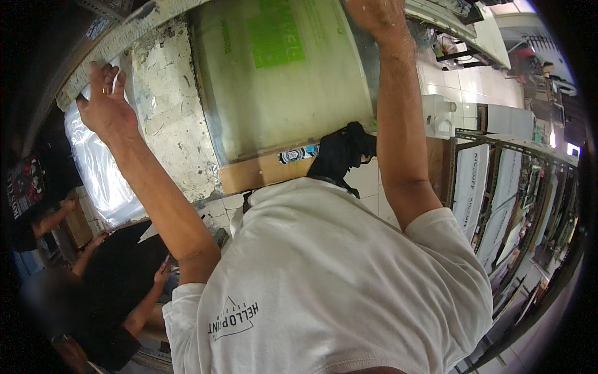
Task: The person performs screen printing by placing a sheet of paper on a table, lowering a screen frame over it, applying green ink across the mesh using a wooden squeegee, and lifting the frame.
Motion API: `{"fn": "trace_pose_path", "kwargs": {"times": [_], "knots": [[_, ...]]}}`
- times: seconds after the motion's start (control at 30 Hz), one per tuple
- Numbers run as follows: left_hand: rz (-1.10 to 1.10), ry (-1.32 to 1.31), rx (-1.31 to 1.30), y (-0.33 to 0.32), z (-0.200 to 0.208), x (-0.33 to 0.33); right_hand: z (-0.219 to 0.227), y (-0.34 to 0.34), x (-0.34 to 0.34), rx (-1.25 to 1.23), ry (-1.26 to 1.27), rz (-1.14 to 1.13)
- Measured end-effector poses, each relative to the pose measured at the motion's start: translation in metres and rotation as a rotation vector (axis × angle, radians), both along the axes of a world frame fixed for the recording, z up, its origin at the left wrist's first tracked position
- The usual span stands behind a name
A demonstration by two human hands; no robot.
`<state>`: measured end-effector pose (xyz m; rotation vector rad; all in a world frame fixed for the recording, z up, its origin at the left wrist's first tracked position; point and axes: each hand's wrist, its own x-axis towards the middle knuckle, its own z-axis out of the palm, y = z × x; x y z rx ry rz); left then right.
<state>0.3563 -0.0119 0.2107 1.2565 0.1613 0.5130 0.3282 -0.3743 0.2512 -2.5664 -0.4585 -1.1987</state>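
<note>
My left hand (111,112) is raised at the upper left, palm turned up and fingers apart and slightly bent, with nothing in it. Its fingertips are by the end of a worn, paint-spattered bar (124,37); I cannot tell whether they touch it. My right hand (378,17) is at the top edge of the view, beside a flat, pale yellow-green panel (293,100) with a bright green printed block; its fingers are cut off or hidden. Left of the panel lies a paint-stained board (165,112), and beyond that a stack of clear plastic sheets (99,168) under my left forearm.
A black cloth-like bundle (342,149) is at the panel's near edge, by a wooden strip (261,171). At right stand a white jug (439,115) and metal shelving (498,187). Other people are at the lower left, one person's hand (162,272) holding a slim object.
</note>
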Motion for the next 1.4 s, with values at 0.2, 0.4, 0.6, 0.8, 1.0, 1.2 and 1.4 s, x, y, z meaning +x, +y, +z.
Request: {"fn": "trace_pose_path", "kwargs": {"times": [0.2, 0.4, 0.6, 0.8, 1.0, 1.2, 1.4], "knots": [[0.040, 0.055, -0.043, 0.000, -0.033, -0.022, -0.068, -0.021, -0.107, 0.033, 0.159, -0.110], [0.048, 0.087, -0.043, -0.012, -0.031, -0.041, -0.153, 0.023, -0.244, 0.145, 0.953, -0.485], [0.112, 0.093, -0.041, -0.013, -0.033, -0.042, -0.233, -0.014, -0.257, 0.300, 0.853, -0.311], [0.069, 0.155, -0.061, -0.016, -0.045, -0.055, -0.187, 0.006, -0.180, 1.218, 0.478, -0.284], [0.017, 0.192, -0.084, -0.010, -0.079, -0.085, -0.214, 0.017, -0.145, 2.248, 0.584, 0.057], [-0.034, 0.221, -0.133, -0.009, -0.123, -0.110, -0.251, 0.026, -0.135, 1.437, 0.458, -0.348], [-0.044, 0.319, -0.183, -0.012, -0.152, -0.120, -0.277, 0.007, -0.140, 1.352, 0.525, -0.382]]}}
